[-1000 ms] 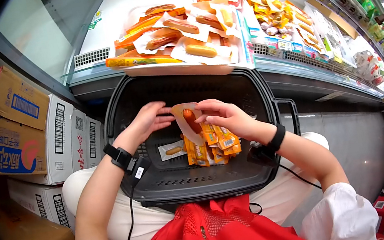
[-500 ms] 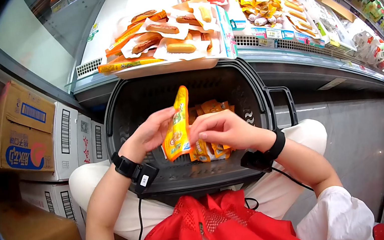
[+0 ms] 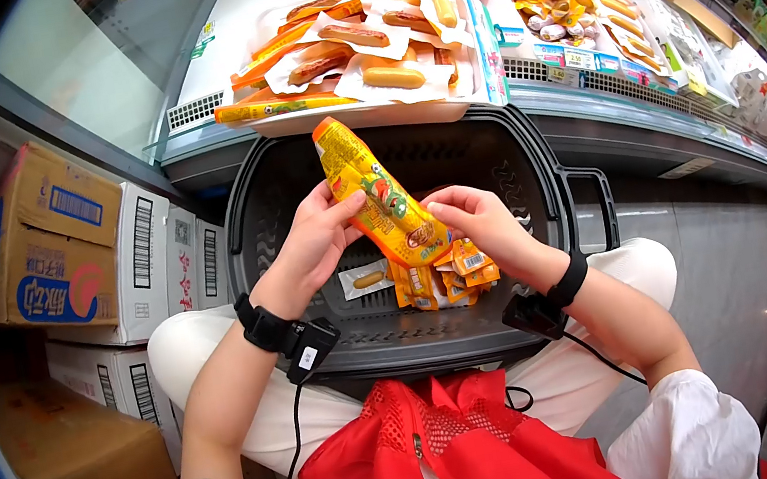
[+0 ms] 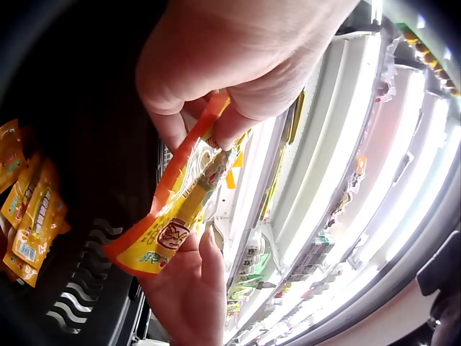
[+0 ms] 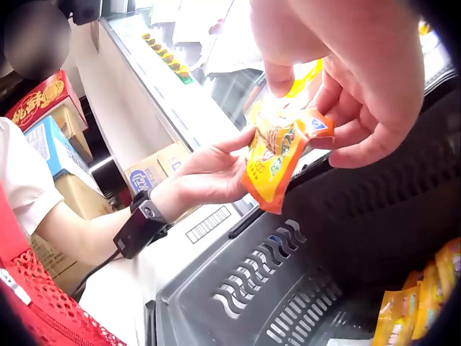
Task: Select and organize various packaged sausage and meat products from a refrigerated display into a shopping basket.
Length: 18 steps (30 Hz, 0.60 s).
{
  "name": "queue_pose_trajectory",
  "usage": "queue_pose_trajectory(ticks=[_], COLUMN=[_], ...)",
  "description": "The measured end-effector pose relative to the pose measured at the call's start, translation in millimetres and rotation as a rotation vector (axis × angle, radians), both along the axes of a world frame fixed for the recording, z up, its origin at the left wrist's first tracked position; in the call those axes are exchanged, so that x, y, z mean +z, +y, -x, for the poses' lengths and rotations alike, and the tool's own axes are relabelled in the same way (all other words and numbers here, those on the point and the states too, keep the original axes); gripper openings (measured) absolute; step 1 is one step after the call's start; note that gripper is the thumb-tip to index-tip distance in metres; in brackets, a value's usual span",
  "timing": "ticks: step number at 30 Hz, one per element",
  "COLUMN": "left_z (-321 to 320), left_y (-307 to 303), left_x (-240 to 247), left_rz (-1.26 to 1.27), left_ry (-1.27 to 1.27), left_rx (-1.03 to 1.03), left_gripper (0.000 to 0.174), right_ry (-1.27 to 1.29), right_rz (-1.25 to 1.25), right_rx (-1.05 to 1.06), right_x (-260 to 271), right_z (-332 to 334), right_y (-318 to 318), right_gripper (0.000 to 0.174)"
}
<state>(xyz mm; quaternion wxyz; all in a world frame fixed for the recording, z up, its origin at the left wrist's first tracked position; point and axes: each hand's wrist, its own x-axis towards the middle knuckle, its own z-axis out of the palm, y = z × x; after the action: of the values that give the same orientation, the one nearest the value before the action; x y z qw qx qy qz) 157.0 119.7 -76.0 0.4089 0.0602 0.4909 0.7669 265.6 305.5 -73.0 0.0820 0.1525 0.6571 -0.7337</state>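
- Both hands are up over the black basket, mid-frame.
- Left hand pinches the yellow sausage pack, fingers clamped on its upper part.
- Right hand has fingertips closed on the pack's lower end.
- More packs are piled in the basket below.

The sausage packet pinched between the fingers is thin plastic film, glossy and printed, with a crinkled sealed edge. Below the fingertips, the smaller packets are the same shiny film, and the vacuum pack beside them is clear, smooth plastic. Behind the fingers, the basket is black moulded plastic, matt, with slotted walls. Back past the wrists, the vest is red open-mesh cloth and the sleeves are plain white cloth. Left of the fingers, the boxes are matt cardboard.
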Motion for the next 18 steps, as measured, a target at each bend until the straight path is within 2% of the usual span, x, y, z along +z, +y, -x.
queue_pose_trajectory(ticks=[1,5,9,11,12,14,15,16,18], left_z=[0,-4,-5,3,1,4,6,8,11], left_y=[0,4,8,3,3,1,0,-1,-1], left_x=[0,4,11,10,19,21,21,20,19], left_rz=[0.011,-0.001,0.024,-0.118,-0.094,-0.07,-0.059,-0.069,-0.002], left_ry=[0.0,0.029,0.019,-0.088,-0.053,-0.048,-0.056,-0.053,-0.069], left_rx=[-0.01,-0.068,-0.038,-0.09,-0.045,0.01,0.031,0.034,0.097], left_gripper=[0.029,0.028,0.025,0.021,0.019,0.02,0.02,0.02,0.02], right_ry=[0.082,0.031,0.086,0.3,0.397,0.509,0.541,0.545,0.44], right_rz=[-0.024,-0.015,-0.129,0.049,-0.017,0.171,0.227,0.126,0.112], right_rx=[0.033,0.197,0.218,0.009,-0.055,-0.316,-0.427,-0.525,-0.569], right_x=[-6,-11,5,24,26,47,54,58,49], right_z=[-1,-1,-3,-3,-1,7,14,24,49], right_y=[0,-5,-1,5,19,38,56,77,133], right_gripper=[0.022,0.027,0.028,0.03,0.028,0.027,0.026,0.025,0.019])
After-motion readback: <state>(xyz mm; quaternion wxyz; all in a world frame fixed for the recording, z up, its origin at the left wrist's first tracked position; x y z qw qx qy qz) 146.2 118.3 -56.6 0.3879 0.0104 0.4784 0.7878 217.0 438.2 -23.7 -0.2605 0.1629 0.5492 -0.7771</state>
